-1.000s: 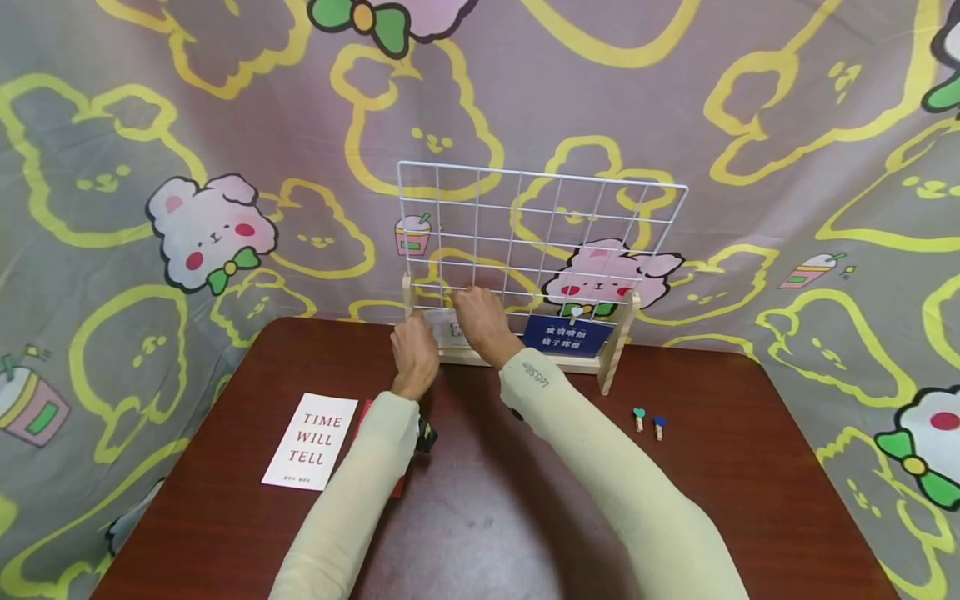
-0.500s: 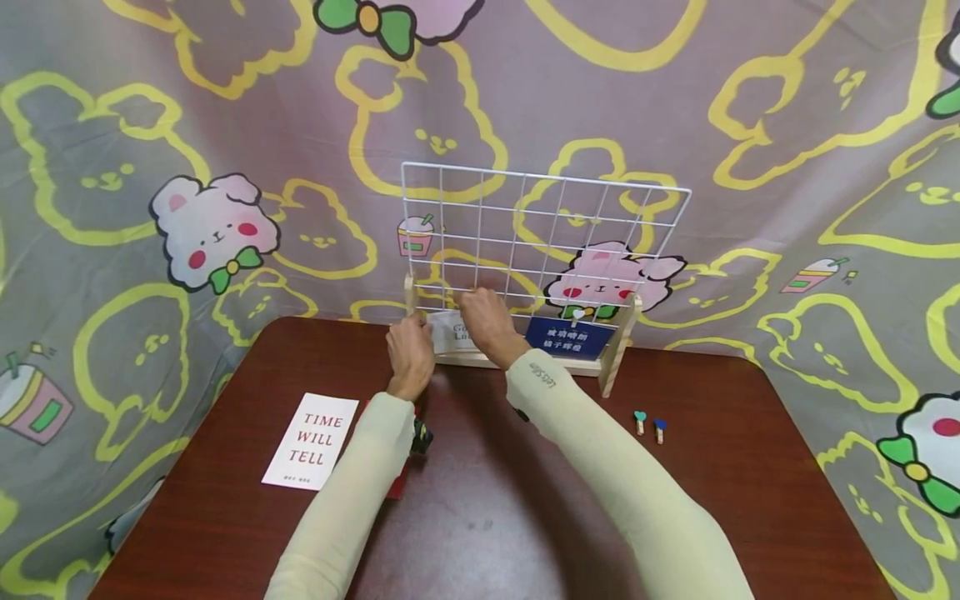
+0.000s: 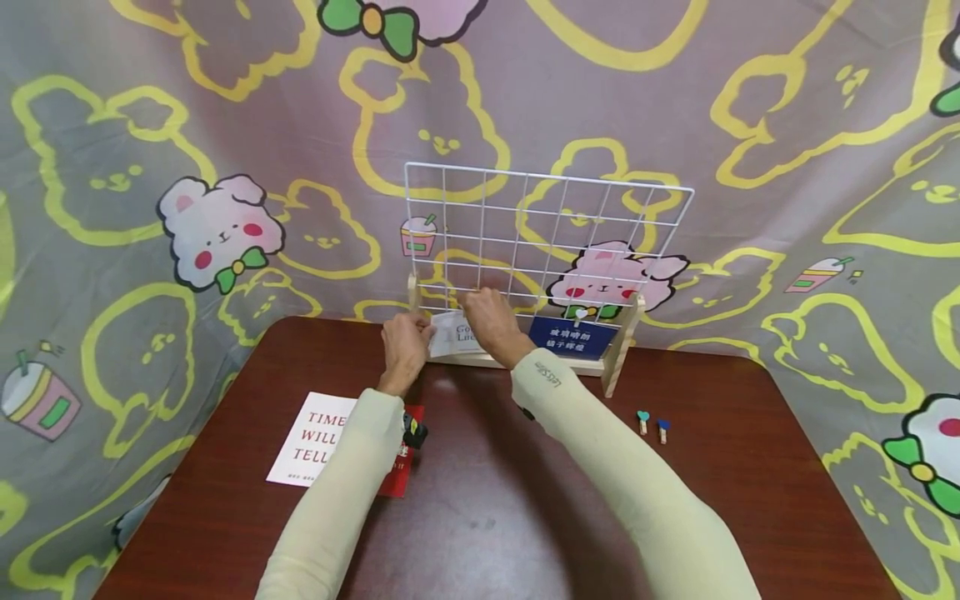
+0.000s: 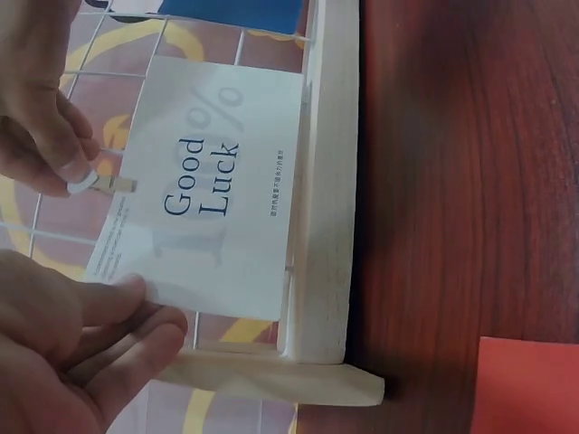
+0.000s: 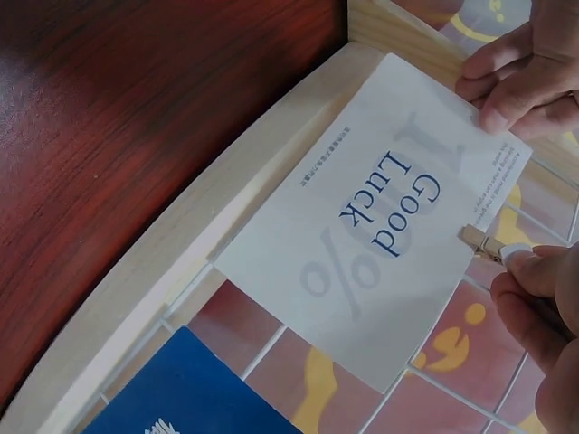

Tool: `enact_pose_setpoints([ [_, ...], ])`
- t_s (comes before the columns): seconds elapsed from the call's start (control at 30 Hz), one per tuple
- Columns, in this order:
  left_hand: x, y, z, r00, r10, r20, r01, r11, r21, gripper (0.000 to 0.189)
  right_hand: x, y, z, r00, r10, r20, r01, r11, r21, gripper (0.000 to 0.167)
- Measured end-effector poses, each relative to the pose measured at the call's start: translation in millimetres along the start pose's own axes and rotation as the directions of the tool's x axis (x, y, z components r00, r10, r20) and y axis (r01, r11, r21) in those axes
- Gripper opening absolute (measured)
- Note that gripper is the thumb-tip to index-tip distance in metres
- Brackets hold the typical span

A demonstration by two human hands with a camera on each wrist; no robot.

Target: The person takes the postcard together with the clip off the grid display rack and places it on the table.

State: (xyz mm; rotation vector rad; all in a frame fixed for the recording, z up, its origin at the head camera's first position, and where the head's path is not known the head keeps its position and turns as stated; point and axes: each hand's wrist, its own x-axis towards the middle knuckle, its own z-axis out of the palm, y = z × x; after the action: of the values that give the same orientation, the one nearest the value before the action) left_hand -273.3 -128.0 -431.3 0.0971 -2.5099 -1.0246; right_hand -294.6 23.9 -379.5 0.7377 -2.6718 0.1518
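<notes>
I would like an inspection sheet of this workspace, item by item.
Surface: brown table, glare visible.
Job's things: Good Luck card, wooden clip over its edge, in front of the wire grid; navy card against grid.
Clutter: TIME WILL TELL card and red card, partly hidden by left sleeve; teal clip, blue clip.
Grippers: left hand holds the Good Luck card's corner; right hand pinches the wooden clip.
Cables: nothing seen.
Surroundings: patterned curtain.

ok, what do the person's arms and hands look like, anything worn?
Both the left sleeve and right sleeve are long and pale cream-yellow. Dark lettering marks the right one near its cuff. A black device shows at the left wrist; a small dark piece peeks from under the right cuff. No gloves or rings visible.
</notes>
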Motion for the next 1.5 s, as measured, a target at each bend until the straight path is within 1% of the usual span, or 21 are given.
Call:
enact_pose_setpoints([
  [0.2,1.1,-2.7,-5.4,0.999,0.013,0.048,-0.01,0.998,-0.068,0.011,-0.9,1,0,1.0,-0.001,0.002,0.001,1.0,0.011,0.02],
  [0.4,0.7,-3.2,-7.5,0.996,0.032,0.089,-0.026,0.998,-0.063,0.011,-1.7,1,0,1.0,0.015,0.015,-0.016,0.999,0.031,0.021],
  [0.6,0.4,-4.3,-8.6,0.994,0.062,0.086,-0.059,0.998,-0.036,0.008,-1.1,-1,-1,0.999,0.028,0.028,-0.029,0.999,0.039,0.021],
  [0.73,0.3,-5.3,-8.8,0.994,0.07,0.083,-0.068,0.997,-0.025,0.006,-0.9,-2,-1,0.999,0.037,0.03,-0.038,0.998,0.04,0.021],
  [0.93,1.0,-6.4,-7.9,0.994,0.06,0.096,-0.059,0.998,-0.013,0.005,-0.8,-2,0,0.999,0.046,0.017,-0.047,0.998,0.036,0.025],
  [1.13,1.0,-5.1,-7.3,0.993,0.043,0.111,-0.042,0.999,-0.012,0.005,-3.8,0,0,0.999,0.027,-0.019,-0.026,0.999,0.027,0.027],
  [1.2,0.8,-4.8,-6.8,0.993,0.041,0.115,-0.041,0.999,-0.007,0.005,-4.1,0,-2,0.999,0.023,-0.04,-0.021,0.999,0.04,0.026],
  [1.37,1.0,-3.6,-7.6,0.991,0.062,0.12,-0.063,0.998,0.002,0.007,-1.4,0,-10,0.996,-0.015,-0.084,0.02,0.998,0.061,0.018],
  [1.43,0.7,-3.5,-8.5,0.989,0.077,0.124,-0.077,0.997,-0.003,0.007,-1.6,0,-11,0.997,-0.023,-0.071,0.027,0.998,0.054,0.016],
  [1.5,-0.2,-3.2,-9.8,0.986,0.097,0.134,-0.096,0.995,-0.009,0.007,-3.0,1,-12,0.998,-0.011,-0.06,0.015,0.998,0.063,0.016],
])
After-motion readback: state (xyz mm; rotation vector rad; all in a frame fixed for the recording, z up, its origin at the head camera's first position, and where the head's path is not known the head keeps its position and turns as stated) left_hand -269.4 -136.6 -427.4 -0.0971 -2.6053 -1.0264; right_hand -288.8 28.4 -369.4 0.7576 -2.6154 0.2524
